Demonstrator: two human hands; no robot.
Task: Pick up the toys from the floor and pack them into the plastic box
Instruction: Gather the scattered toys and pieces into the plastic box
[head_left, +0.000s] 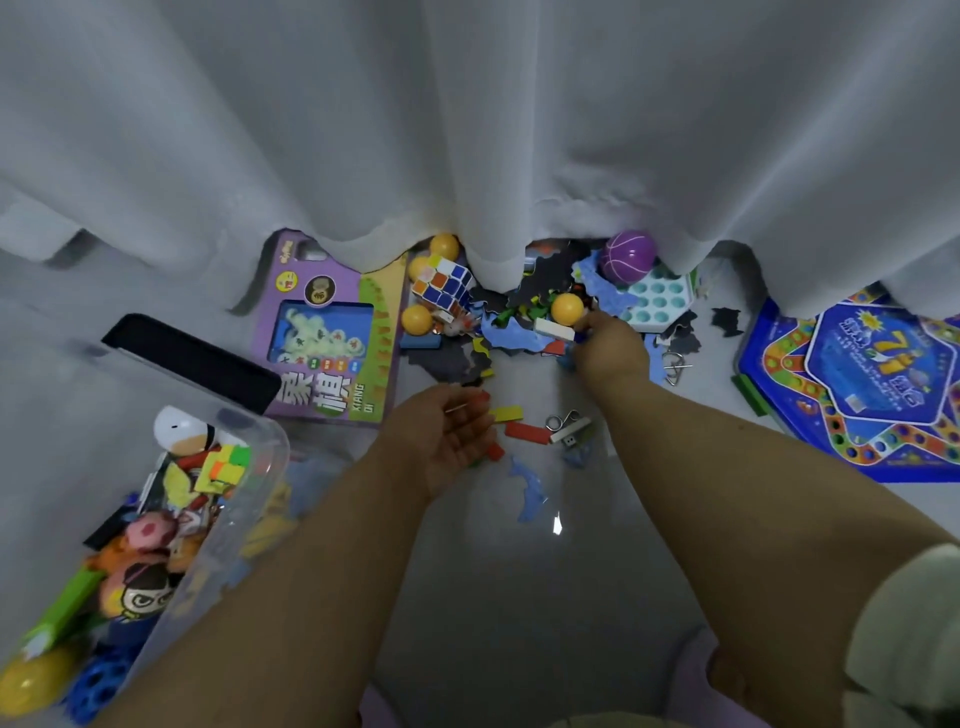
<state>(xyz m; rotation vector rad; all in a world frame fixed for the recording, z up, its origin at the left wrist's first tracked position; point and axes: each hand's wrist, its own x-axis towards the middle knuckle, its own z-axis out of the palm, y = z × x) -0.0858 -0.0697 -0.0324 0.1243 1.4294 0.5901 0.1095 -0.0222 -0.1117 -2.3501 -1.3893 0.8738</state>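
A clear plastic box (270, 441) stands at lower left, holding several toys. Loose toys lie by the curtain: a Rubik's cube (443, 286), yellow balls (567, 308), a purple ball (628, 255), puzzle pieces (511, 332) and coloured domino blocks (525, 431). My left hand (453, 439) hovers palm up over the red and yellow blocks, fingers relaxed, with a thin metal piece lying across the fingers. My right hand (610, 345) reaches into the pile beside a white block (555, 329), its fingers curled on something small; what it holds is hidden.
A purple game box (332, 332) lies left of the pile, a blue board game (862, 384) at right, a teal peg tray (660, 306) behind my right hand. White curtains (467, 130) hang over the far toys. Metal ring puzzles (563, 423) lie on the floor.
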